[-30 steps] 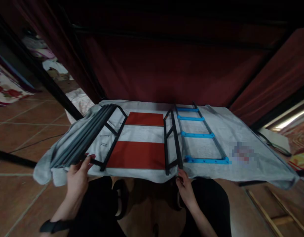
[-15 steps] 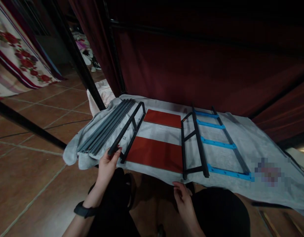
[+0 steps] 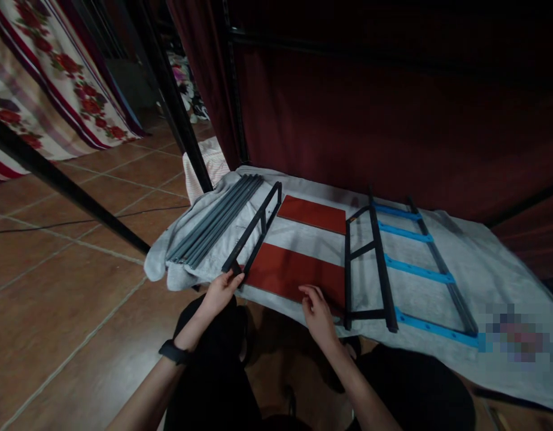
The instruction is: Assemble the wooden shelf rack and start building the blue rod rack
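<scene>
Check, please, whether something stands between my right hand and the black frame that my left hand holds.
Nothing visible blocks the way: between your right hand and the black frame in your left hand, the larger red-orange board simply lies flat on the grey cloth.

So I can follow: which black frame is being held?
The black frame beside the grey tubes: the left hand holds its near end; no hand touches the other frame.

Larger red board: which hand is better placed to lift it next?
Probably the right hand: it appears empty, near the front edge of the board; the left hand grips the left black frame.
</scene>
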Available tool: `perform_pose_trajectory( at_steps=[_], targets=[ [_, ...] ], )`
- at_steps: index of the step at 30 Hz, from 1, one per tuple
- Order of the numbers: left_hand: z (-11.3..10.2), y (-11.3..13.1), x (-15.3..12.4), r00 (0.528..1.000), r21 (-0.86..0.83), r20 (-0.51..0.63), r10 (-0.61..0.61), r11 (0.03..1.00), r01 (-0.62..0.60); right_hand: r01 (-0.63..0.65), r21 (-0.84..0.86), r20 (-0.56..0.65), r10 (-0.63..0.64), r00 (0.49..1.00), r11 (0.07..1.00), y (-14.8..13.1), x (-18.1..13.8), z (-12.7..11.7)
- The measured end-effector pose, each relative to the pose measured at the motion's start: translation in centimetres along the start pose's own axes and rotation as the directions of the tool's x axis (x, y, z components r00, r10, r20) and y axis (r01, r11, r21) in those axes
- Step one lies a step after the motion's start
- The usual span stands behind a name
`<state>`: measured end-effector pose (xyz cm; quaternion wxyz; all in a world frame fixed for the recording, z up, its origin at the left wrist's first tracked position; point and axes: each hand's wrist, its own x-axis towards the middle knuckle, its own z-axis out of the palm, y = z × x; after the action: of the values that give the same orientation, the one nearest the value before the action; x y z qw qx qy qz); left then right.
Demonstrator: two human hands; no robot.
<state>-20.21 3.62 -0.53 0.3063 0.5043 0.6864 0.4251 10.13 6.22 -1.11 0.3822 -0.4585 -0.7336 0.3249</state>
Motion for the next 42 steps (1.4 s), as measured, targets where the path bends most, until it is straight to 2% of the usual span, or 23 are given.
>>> perform_pose_trajectory(
  at_steps=[5,10,17,22,24,27,31,34,42],
  targets=[
    [-0.1,-0.7,0.2,0.999,0.105,-0.012,0.032,0.994,-0.030,0.066,-0.023,0.066,-0.065,0.996,0.998,-0.8,2.3,2.5],
    [0.2,-1.3,0.4,0.999,0.060,-0.020,0.029,0.998,-0.028,0.091,-0.086,0.150,-0.077,0.986,0.992,-1.5,4.0,5.0],
    [0.1,-0.3,0.8,0.998,-0.043,-0.038,-0.048,0.998,0.047,0.083,-0.121,0.226,-0.054,0.973,0.989,-2.6,5.3,6.4],
    [0.3,0.0,0.8,0.997,-0.053,-0.059,-0.044,0.998,0.041,0.138,-0.171,0.238,-0.095,0.967,0.976,-2.3,8.3,7.8],
    [0.4,-0.2,0.7,0.998,-0.055,-0.059,-0.037,0.998,0.034,0.127,-0.258,0.226,-0.068,0.972,0.958,-1.8,10.2,8.1],
    [0.4,-0.6,0.6,0.997,-0.049,-0.066,-0.038,0.998,0.035,0.060,-0.443,0.225,0.046,0.973,0.895,-1.2,13.0,8.2],
    [0.2,-1.1,0.6,0.999,-0.067,-0.046,-0.016,0.998,0.013,0.012,-0.600,0.263,0.184,0.947,0.800,-0.6,15.8,8.0],
    [0.3,-1.3,0.5,0.999,-0.056,-0.032,0.014,0.998,-0.015,-0.009,-0.626,0.284,0.239,0.929,0.780,-0.4,17.4,8.0],
    [0.7,-1.1,0.1,0.999,-0.082,-0.036,0.021,0.996,-0.024,-0.035,-0.545,0.405,0.299,0.864,0.838,-0.2,20.3,7.8]
  ],
)
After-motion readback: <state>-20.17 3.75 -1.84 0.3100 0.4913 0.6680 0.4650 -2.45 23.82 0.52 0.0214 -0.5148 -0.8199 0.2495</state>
